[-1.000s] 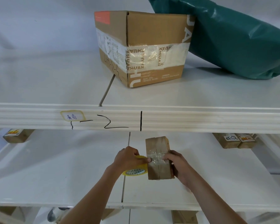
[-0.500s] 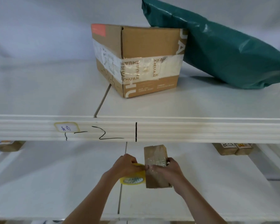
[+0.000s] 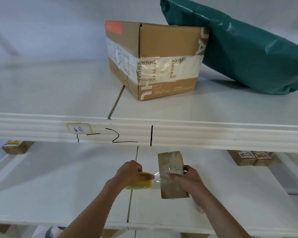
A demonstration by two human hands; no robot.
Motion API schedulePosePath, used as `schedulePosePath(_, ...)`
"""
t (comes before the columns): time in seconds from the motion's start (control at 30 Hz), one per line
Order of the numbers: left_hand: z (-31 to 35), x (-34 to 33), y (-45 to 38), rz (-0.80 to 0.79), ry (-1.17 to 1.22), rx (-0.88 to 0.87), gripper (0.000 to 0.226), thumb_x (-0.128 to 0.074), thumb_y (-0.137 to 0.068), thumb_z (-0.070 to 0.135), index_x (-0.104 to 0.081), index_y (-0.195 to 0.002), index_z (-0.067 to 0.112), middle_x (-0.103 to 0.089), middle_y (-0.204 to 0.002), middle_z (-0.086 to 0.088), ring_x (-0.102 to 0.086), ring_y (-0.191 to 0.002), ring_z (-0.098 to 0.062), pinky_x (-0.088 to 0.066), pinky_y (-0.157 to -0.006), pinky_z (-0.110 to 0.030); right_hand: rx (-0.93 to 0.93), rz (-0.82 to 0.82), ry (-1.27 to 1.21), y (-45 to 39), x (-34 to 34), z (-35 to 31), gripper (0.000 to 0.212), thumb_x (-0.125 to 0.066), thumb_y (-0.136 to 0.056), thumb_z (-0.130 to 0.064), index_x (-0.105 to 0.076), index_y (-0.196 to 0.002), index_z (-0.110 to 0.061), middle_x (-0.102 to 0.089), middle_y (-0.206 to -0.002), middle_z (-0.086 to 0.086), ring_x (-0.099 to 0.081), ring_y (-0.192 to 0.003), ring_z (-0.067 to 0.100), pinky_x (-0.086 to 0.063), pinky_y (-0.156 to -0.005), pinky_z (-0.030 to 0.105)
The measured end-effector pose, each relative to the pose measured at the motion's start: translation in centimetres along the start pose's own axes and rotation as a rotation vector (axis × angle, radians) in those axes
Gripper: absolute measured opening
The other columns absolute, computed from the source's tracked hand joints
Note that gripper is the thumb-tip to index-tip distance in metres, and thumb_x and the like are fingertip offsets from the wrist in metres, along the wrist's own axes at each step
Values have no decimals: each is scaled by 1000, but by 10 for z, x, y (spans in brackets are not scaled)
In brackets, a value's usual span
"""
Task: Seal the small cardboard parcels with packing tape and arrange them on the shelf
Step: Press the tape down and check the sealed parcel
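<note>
White shelving, two tiers in view, smooth painted boards, each split by a narrow seam running near to far. Pale wall behind.

On the lower shelf (image 3: 58, 186), nearest: two bare forearms reaching in. Left hand (image 3: 130, 173) curled round one yellow roll of packing tape (image 3: 141, 183), a short stretch of clear, glossy tape (image 3: 156, 177) drawn rightward from it onto one small cardboard parcel (image 3: 172, 176). Parcel brown, oblong, long axis near to far, top face crossed with shiny wrinkled tape. Right hand (image 3: 187, 181) clasping the parcel from its right side, fingers laid over the taped middle, touching the tape end. Whether the parcel rests on the board or hangs just above it: cannot tell.

Farther back on the same tier, partly hidden under the upper edge: one small labelled parcel at far left (image 3: 17, 147), two more side by side at far right (image 3: 253, 157), well apart from the hands.

Ribbed front edge of the upper shelf (image 3: 213, 136), marked with black strokes and one yellow-rimmed sticker (image 3: 79, 128) bearing blue handwriting.

On the upper shelf: one large cardboard box (image 3: 155, 60), corner-on, banded with white printed tape, orange patch at its top left. Leaning against its right side, one bulky dark-green plastic mailing bag (image 3: 248, 52), creased and slightly glossy.
</note>
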State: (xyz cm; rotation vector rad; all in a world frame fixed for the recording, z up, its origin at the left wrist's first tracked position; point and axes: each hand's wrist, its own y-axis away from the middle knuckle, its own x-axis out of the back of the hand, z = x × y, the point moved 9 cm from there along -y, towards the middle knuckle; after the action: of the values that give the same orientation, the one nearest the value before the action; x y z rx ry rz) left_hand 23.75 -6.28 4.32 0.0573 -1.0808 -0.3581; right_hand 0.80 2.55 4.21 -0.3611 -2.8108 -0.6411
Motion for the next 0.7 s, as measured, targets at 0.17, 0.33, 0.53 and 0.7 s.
schedulePosePath(0.17,0,-4,3,-3,27,9,61,-65,-68,82,-66,-70,21,-63,-72,5,-65,-77,-15,-48,-65,-26,13,-33,-51,5,-1,-2,50,-94,-66,-27,-68,-108,-21,-77,-96,-4,-76,-82,15,-60,-66,32)
schedulePosePath(0.33,10,-5,5,1,113,7,51,-72,-72,72,-63,-68,22,-61,-72,5,-61,-74,-13,-45,-64,-25,21,-140,-115,8,-10,-10,54,-94,-69,-25,-67,-115,-17,-79,-96,-1,-77,-88,20,-60,-89,48)
schedulePosePath(0.53,12,-7,2,-7,169,25,48,-74,-74,69,-70,-75,22,-69,-84,3,-68,-82,-13,-56,-75,-28,-86,-161,-262,9,-15,-2,73,-72,-68,-72,-58,-119,-22,-74,-113,5,-73,-102,26,-61,-88,50)
schedulePosePath(0.7,10,-5,1,4,142,39,50,-77,-69,70,-70,-73,20,-67,-78,3,-66,-79,-13,-52,-70,-26,-56,-146,-253,7,-17,0,55,-71,-81,-63,-69,-117,-21,-77,-109,3,-74,-101,26,-60,-89,52)
